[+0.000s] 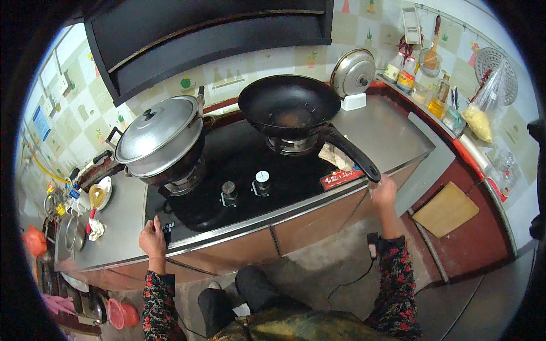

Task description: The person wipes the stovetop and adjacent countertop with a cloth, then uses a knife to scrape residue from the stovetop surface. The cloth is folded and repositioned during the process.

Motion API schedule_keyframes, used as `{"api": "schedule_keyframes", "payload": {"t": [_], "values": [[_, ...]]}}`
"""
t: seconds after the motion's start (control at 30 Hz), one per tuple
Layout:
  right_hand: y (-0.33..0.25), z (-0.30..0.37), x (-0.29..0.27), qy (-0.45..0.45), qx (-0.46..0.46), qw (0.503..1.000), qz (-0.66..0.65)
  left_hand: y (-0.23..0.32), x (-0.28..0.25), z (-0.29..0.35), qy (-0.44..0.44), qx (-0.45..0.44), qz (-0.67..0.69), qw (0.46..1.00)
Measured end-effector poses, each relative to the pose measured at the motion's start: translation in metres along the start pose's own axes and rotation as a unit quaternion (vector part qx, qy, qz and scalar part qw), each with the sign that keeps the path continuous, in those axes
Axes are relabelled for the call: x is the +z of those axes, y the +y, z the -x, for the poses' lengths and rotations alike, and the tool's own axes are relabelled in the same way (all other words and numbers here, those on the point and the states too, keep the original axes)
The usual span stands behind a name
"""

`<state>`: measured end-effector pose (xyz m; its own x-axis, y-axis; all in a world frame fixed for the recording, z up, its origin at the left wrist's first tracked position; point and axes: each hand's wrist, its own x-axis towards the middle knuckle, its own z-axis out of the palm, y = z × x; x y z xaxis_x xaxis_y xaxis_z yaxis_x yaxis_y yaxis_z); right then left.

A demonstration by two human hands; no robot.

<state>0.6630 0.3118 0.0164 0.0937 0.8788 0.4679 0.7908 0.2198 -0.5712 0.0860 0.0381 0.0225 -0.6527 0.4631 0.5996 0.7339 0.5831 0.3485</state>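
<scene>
The right hand [384, 192], forearm reaching forward, is at the tip of the wok's long handle [352, 154]; whether it grips, I cannot tell. Beyond it and leftward sits the black, round-bowled wok [289, 105]. The left hand [152, 238] is curled (around what, if anything, I cannot tell) by the glossy cooktop's [227, 170] near left corner. A metal front edge [267, 220] spans between both hands; bare steel counter [392, 133] lies beyond the right.
</scene>
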Motion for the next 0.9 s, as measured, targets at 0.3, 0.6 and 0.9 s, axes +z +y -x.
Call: {"api": "schedule_keyframes", "payload": {"t": [0.3, 0.6, 0.9], "values": [[0.016, 0.014, 0.055, 0.105, 0.0, 0.993, -0.048, -0.002, 0.005, -0.001, 0.001, -0.003, 0.015, 1.0], [-0.054, 0.064, 0.031, -0.301, 0.142, 0.749, -0.572, -0.001, 0.0, 0.0, -0.017, 0.001, -0.029, 0.999], [-0.131, 0.116, 0.046, -0.382, 0.232, 0.51, -0.735, -0.003, -0.001, 0.0, -0.012, -0.015, -0.014, 1.0]]}}
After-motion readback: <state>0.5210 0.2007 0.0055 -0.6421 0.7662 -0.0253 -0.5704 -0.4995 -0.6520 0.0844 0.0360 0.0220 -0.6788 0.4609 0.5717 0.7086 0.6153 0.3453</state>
